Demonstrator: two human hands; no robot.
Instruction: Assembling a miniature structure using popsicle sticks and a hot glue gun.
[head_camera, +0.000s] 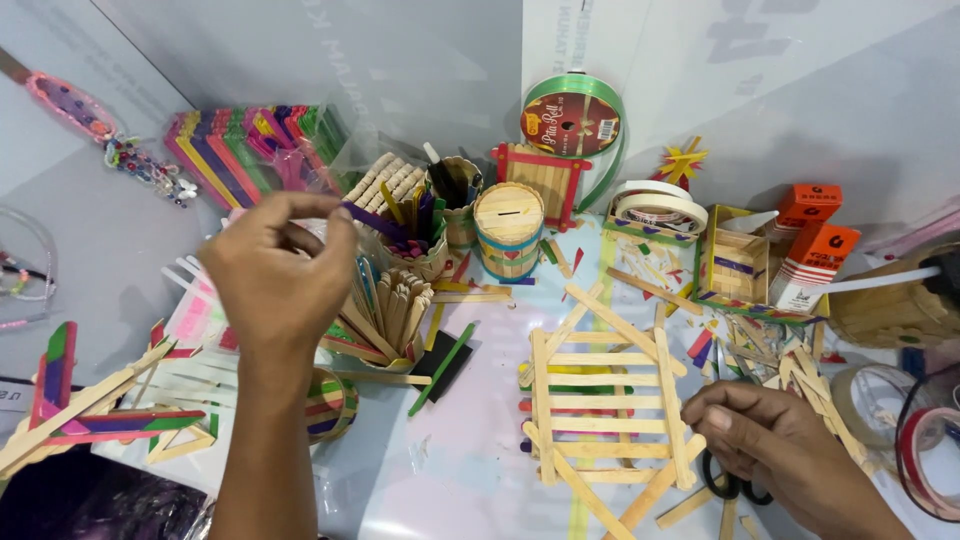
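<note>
My left hand (275, 270) is raised over the table's left side, its fingertips pinched on a purple craft stick (375, 220) above a cup of sticks (420, 250). Close to the front edge on the right, my right hand (775, 440) rests with curled fingers against the right side of a flat lattice of plain wooden sticks (600, 400). Black scissors handles (725, 485) lie partly under that hand.
A stick-built round container (508, 230), a bundle of plain sticks (395, 315), coloured stick packs (250, 150), a ribbon spool (572, 125), tape rolls (660, 208), a small stick box (738, 265), orange cartons (815, 250) and stick frames (90, 410) crowd the table.
</note>
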